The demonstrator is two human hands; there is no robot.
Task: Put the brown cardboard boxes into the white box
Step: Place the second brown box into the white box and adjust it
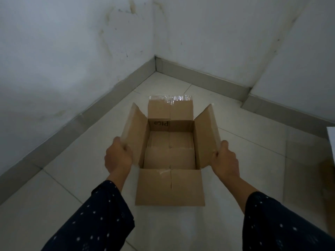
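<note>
tiled floor (76, 180): each hand (118, 157) (224, 160) grips a cardboard box (170, 187) flap.

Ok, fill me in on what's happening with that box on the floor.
A person is holding a brown cardboard box open on the tiled floor in a room corner. The left hand grips the left flap and the right hand grips the right flap. Flat cardboard pieces seem to lie inside.
</note>
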